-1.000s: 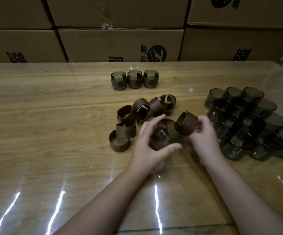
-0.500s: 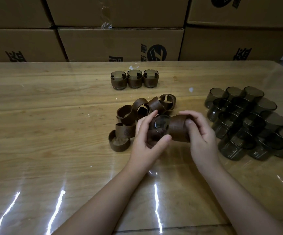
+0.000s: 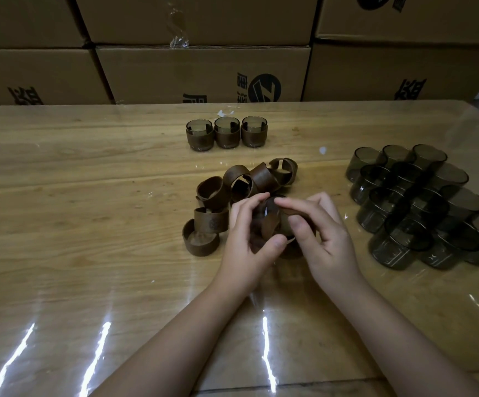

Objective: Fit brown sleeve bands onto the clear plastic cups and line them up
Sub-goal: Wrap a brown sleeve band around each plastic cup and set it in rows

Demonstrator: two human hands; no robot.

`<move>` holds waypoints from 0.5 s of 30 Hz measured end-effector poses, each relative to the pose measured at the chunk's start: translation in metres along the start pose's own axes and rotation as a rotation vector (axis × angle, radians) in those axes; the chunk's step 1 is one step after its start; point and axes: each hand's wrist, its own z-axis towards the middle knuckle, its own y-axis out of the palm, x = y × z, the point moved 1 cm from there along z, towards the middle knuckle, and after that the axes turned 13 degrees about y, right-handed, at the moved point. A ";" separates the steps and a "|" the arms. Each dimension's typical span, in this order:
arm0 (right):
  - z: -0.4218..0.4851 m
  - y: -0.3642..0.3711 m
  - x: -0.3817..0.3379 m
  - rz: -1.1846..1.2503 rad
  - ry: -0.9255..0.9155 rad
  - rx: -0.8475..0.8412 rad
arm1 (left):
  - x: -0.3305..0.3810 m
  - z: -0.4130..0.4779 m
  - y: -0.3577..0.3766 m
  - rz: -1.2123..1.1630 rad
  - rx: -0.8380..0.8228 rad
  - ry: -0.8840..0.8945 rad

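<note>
Between both hands, above the table's middle, is a clear smoky cup (image 3: 272, 209) with a brown sleeve band (image 3: 271, 227) partly around it. My left hand (image 3: 246, 242) grips the cup from the left, thumb below and fingers on top. My right hand (image 3: 322, 236) pinches the band from the right. Much of the cup is hidden by fingers. A pile of loose brown bands (image 3: 241, 190) lies just beyond my hands. Three sleeved cups (image 3: 226, 133) stand in a row farther back.
A cluster of several bare smoky cups (image 3: 421, 207) stands at the right on the glossy wooden table (image 3: 89, 224). Stacked cardboard boxes (image 3: 203, 73) wall off the far edge.
My right hand brought the brown band from beside the cup onto it. Both hands drew closer together around the cup.
</note>
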 end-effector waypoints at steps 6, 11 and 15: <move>-0.002 0.003 -0.006 0.065 0.114 -0.046 | -0.001 -0.001 -0.002 0.022 0.050 0.062; -0.003 0.009 -0.007 0.254 0.377 -0.233 | 0.001 -0.002 -0.002 0.055 0.078 0.098; -0.004 0.009 -0.008 0.284 0.392 -0.210 | 0.002 -0.002 -0.002 0.074 0.086 0.103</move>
